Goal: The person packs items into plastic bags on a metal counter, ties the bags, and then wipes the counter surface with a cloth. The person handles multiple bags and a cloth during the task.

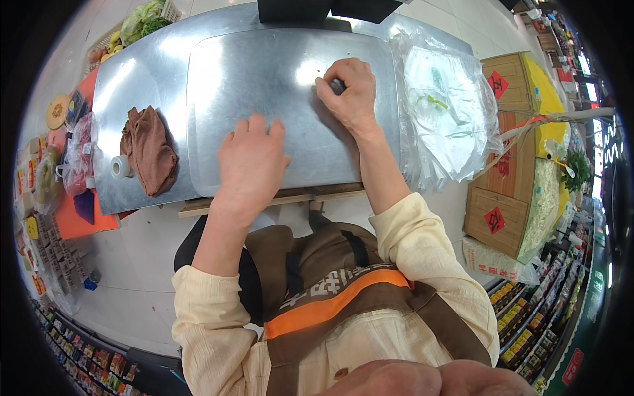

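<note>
My left hand hovers over or rests on the near left part of a broad stainless steel plate; contact cannot be told. Its fingers are apart and slightly blurred, with nothing in them. Farther right, my right hand is curled, thumb towards the fingertips, around a small dark object that is mostly hidden. A few tiny dark specks lie on the plate near it. Beside the plate's right edge is a stack of clear and white plastic bags, with a green scrap on top.
On the steel table lie a brown cloth and a white tape roll. Black equipment stands at the back. A basket of produce is back left, a wooden grain bin on the right. Packaged goods line both sides.
</note>
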`<state>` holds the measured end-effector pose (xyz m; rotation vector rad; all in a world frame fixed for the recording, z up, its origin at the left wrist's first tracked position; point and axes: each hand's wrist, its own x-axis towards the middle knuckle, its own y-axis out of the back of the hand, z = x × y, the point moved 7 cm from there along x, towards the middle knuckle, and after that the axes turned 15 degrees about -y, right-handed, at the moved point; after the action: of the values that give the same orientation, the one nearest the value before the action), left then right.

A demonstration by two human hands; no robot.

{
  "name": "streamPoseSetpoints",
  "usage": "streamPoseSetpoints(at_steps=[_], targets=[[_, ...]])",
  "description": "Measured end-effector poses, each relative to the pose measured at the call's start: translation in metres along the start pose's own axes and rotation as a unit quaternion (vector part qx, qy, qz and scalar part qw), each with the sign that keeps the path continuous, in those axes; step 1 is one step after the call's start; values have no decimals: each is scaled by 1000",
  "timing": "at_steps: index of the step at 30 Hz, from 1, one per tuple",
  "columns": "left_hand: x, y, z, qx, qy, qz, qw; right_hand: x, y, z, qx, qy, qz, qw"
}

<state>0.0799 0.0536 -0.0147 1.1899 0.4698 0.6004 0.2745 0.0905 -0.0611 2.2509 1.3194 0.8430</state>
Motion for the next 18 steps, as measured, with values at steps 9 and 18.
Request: streamPoseSetpoints(at_steps=[9,18], targets=[[-7,-10,13,24,-43,8,999,2,-1,1,-48,-3,-13,999],[-8,-13,14,17,-36,1,999,2,-3,9,-12,21,-29,999]])
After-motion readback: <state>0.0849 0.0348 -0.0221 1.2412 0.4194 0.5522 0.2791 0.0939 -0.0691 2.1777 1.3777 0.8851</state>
